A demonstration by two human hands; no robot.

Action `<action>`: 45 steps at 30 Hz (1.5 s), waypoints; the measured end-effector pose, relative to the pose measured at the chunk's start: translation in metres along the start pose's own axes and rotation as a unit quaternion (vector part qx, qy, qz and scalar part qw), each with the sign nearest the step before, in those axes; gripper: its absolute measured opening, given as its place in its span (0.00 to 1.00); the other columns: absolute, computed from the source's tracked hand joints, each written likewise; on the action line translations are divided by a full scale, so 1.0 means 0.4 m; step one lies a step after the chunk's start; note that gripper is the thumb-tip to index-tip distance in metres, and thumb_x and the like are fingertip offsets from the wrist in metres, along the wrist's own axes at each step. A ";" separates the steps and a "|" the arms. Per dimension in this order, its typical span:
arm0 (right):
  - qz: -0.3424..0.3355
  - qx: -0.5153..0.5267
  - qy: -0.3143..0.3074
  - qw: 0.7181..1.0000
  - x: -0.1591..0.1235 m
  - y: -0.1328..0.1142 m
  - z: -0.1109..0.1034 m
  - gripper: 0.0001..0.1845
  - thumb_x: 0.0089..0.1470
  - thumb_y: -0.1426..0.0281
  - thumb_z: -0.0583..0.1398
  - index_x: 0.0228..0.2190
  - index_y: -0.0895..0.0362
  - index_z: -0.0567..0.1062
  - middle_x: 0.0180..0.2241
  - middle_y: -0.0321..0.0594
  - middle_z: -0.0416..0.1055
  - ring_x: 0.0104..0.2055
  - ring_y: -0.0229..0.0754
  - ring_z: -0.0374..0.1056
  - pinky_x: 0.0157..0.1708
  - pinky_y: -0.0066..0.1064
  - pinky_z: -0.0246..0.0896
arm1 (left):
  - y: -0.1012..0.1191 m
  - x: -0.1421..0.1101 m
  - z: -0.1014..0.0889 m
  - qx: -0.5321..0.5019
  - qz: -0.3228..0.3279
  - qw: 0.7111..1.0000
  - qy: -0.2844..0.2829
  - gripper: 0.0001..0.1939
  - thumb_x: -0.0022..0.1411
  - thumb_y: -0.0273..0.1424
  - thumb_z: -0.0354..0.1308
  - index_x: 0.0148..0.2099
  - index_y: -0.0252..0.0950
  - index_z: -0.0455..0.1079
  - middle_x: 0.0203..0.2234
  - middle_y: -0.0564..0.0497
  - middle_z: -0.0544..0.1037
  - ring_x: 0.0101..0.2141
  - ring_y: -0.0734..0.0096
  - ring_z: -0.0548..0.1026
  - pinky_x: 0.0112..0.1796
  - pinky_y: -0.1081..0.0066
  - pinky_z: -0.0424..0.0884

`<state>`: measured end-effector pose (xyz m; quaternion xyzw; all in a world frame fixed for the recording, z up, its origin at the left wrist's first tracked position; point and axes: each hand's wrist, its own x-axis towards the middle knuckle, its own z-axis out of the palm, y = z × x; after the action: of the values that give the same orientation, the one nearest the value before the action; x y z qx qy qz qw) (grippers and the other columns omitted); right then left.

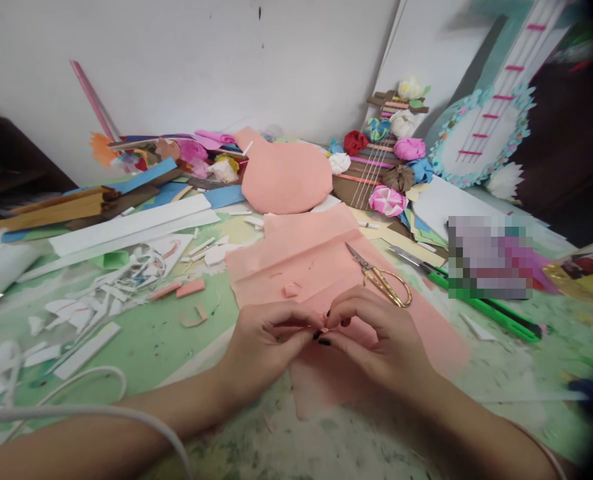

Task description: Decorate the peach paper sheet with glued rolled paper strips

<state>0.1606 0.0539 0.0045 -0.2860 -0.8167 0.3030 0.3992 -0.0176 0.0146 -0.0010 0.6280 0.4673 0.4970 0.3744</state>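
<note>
My left hand (pixel 276 333) and my right hand (pixel 374 333) meet fingertip to fingertip, pinching a small piece of pink paper (pixel 324 323) between them; most of it is hidden by the fingers. Under both hands lies a large sheet of pink paper (pixel 301 240), creased across its upper part. On it, just beyond my left hand, rests a small folded pink scrap (pixel 291 289). Gold-handled scissors (pixel 384 283) lie on the sheet beyond my right hand, blades pointing away to the left. To their right is a green utility knife (pixel 501 317) with its blade out.
White paper scraps (pixel 76 307) litter the table's left side, where a white cable (pixel 111 410) crosses my left forearm. At the back stand a pink rounded cutout (pixel 286 177), a brown paper guitar with paper flowers (pixel 376 163), and a teal paper instrument (pixel 481 137). A blurred-out item (pixel 491 257) lies right.
</note>
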 end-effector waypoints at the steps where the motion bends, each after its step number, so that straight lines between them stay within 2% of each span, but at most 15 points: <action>1: -0.007 -0.009 0.002 1.000 -0.001 0.001 0.001 0.05 0.50 0.78 0.63 0.28 0.58 0.72 0.29 0.39 0.70 0.34 0.38 0.66 0.32 0.29 0.62 | 0.000 0.000 0.000 0.001 0.001 1.000 -0.001 0.10 0.53 0.17 0.59 0.33 0.35 0.77 0.28 0.54 0.82 0.30 0.77 0.79 0.33 0.83 0.76; 11: -0.080 -0.049 0.021 0.995 -0.001 -0.001 0.004 0.08 0.53 0.80 0.58 0.31 0.56 0.73 0.32 0.40 0.69 0.35 0.39 0.66 0.33 0.31 0.63 | 0.005 -0.002 0.002 0.012 0.011 1.000 -0.003 0.10 0.54 0.17 0.57 0.33 0.35 0.75 0.28 0.53 0.81 0.30 0.75 0.79 0.33 0.80 0.77; 17: -0.059 -0.041 0.027 0.997 -0.002 -0.001 0.005 0.08 0.52 0.81 0.58 0.29 0.57 0.73 0.30 0.39 0.68 0.32 0.37 0.66 0.30 0.28 0.62 | 0.003 0.001 0.007 0.010 0.012 1.000 0.002 0.08 0.54 0.19 0.58 0.32 0.35 0.76 0.27 0.52 0.81 0.29 0.74 0.79 0.32 0.79 0.78; 20: -0.048 -0.035 0.038 0.997 -0.003 0.001 0.006 0.08 0.51 0.82 0.59 0.28 0.58 0.73 0.30 0.38 0.68 0.31 0.35 0.66 0.30 0.27 0.62 | 0.002 -0.004 0.006 -0.023 -0.001 1.000 -0.008 0.08 0.55 0.19 0.58 0.33 0.35 0.76 0.30 0.51 0.81 0.32 0.73 0.79 0.35 0.77 0.78; 24: -0.041 -0.034 0.047 0.997 -0.001 0.002 0.006 0.07 0.52 0.80 0.60 0.28 0.57 0.75 0.29 0.38 0.68 0.31 0.35 0.67 0.29 0.26 0.63 | 0.003 -0.007 -0.003 -0.083 -0.018 0.996 -0.027 0.11 0.56 0.19 0.57 0.39 0.36 0.75 0.34 0.51 0.80 0.37 0.72 0.79 0.41 0.74 0.77; 27: -0.039 -0.034 0.050 0.997 0.000 0.001 0.007 0.08 0.53 0.79 0.59 0.28 0.55 0.75 0.28 0.37 0.69 0.30 0.36 0.67 0.28 0.27 0.63 | 0.005 0.010 -0.014 -0.100 -0.047 0.994 -0.018 0.08 0.57 0.23 0.59 0.39 0.36 0.74 0.33 0.51 0.80 0.36 0.72 0.79 0.37 0.77 0.77; 33: -0.037 -0.025 0.053 0.998 0.001 0.003 0.009 0.08 0.53 0.78 0.58 0.27 0.55 0.75 0.27 0.37 0.69 0.29 0.36 0.68 0.28 0.27 0.64 | 0.007 0.051 -0.039 -0.050 -0.078 0.991 -0.100 0.06 0.57 0.26 0.60 0.35 0.36 0.78 0.29 0.49 0.81 0.32 0.68 0.79 0.35 0.73 0.76; 35: -0.037 -0.023 0.050 0.998 0.001 0.004 0.009 0.08 0.53 0.79 0.59 0.27 0.55 0.75 0.27 0.37 0.69 0.30 0.36 0.68 0.28 0.27 0.64 | 0.008 0.051 -0.044 -0.038 -0.077 0.990 -0.109 0.06 0.57 0.27 0.60 0.34 0.37 0.79 0.28 0.50 0.82 0.31 0.67 0.79 0.34 0.72 0.76; 41: -0.044 -0.020 0.048 0.998 0.000 0.005 0.009 0.08 0.53 0.80 0.59 0.27 0.56 0.75 0.27 0.37 0.69 0.30 0.35 0.67 0.29 0.27 0.63 | 0.014 0.042 -0.038 -0.001 -0.079 0.994 -0.075 0.06 0.55 0.25 0.61 0.31 0.37 0.79 0.26 0.51 0.82 0.28 0.71 0.78 0.29 0.78 0.73; 45: -0.044 -0.015 0.045 0.998 0.000 0.004 0.009 0.09 0.52 0.80 0.59 0.27 0.55 0.75 0.27 0.37 0.68 0.29 0.36 0.67 0.28 0.26 0.63 | 0.025 0.039 -0.033 0.018 -0.058 0.997 -0.054 0.05 0.54 0.24 0.60 0.30 0.35 0.78 0.25 0.51 0.81 0.27 0.72 0.78 0.29 0.78 0.73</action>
<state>0.1579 0.0537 0.0014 -0.2694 -0.8141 0.2597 0.4442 -0.0271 0.0270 0.0155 0.6322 0.4910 0.4313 0.4162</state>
